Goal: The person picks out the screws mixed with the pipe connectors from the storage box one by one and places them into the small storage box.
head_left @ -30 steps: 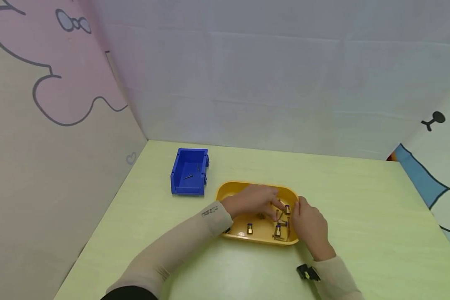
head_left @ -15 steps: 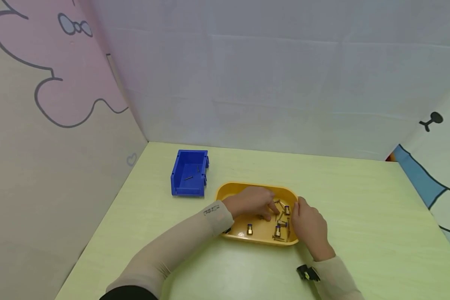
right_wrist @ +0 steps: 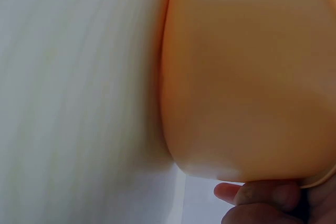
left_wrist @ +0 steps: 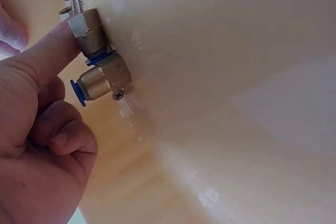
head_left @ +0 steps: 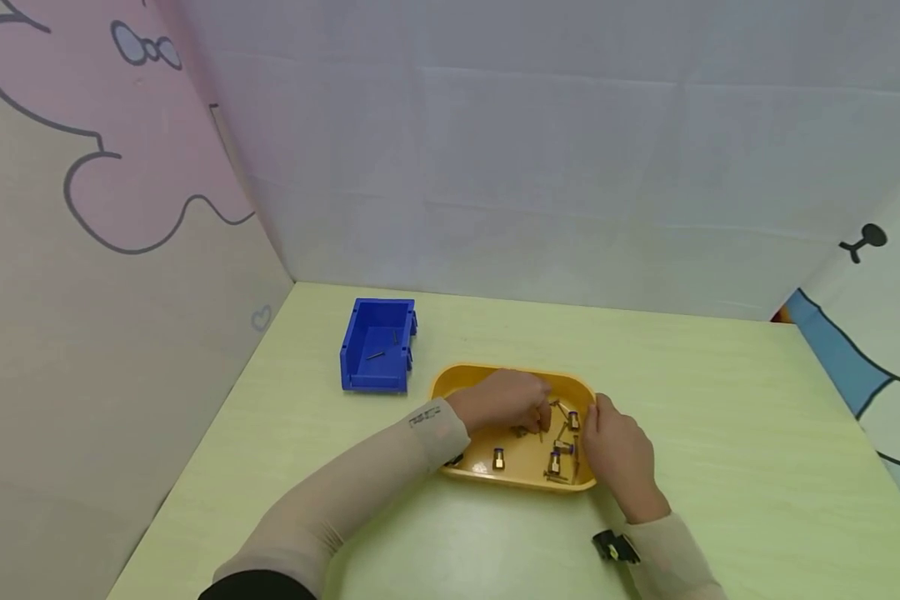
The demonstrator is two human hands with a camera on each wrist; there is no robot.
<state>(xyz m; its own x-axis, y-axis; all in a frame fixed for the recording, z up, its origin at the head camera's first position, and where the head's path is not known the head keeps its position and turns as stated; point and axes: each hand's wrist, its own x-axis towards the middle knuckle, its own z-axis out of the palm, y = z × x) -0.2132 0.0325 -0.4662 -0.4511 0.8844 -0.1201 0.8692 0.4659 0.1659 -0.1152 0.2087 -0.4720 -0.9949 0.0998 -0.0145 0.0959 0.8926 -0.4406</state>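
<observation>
My left hand (head_left: 506, 398) reaches into the yellow tray (head_left: 480, 478), its fingertips drawn together on a thin screw (head_left: 541, 437) that points down. In the left wrist view, the index finger of my left hand (left_wrist: 47, 119) lies against a brass fitting (left_wrist: 93, 31); an elbow fitting (left_wrist: 113, 74) sits beside it, and the other fingers are curled. My right hand (head_left: 621, 454) grips the tray's right rim. In the right wrist view, fingers of my right hand (right_wrist: 268, 203) are at the edge of the tray (right_wrist: 247, 87). Several fittings and screws lie in the tray's right part.
A blue bin (head_left: 375, 382) stands left of and behind the tray, with small screws (head_left: 376, 356) inside. One brass fitting (head_left: 498, 459) stands apart near the tray's front wall. A white wall closes off the table (head_left: 720, 400) at the back.
The left hand has moved slightly left inside the tray, and its spread fingers have come together on a screw. The right hand has stayed on the rim.
</observation>
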